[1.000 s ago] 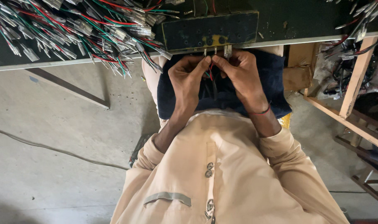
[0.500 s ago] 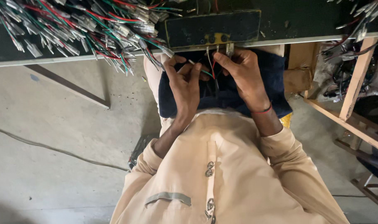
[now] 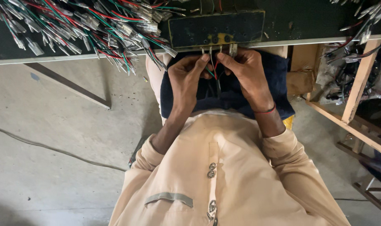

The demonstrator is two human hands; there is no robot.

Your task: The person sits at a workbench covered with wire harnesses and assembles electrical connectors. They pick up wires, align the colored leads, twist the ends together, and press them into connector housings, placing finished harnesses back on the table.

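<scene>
Left hand (image 3: 186,77) and right hand (image 3: 247,73), 2 together, pinch thin wires (image 3: 213,69) beneath 1 dark block (image 3: 217,28).

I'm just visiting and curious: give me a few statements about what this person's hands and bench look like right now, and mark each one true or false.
1. Both hands, left hand and right hand, pinch thin wires below the bench edge. True.
2. The pile of wires with connectors lies to the person's right. False: it lies to their left.
3. A red band circles the right wrist. True.
4. A dark blue cloth covers the lap. True.
5. The left hand rests on the floor. False: it is raised at the wires.
</scene>
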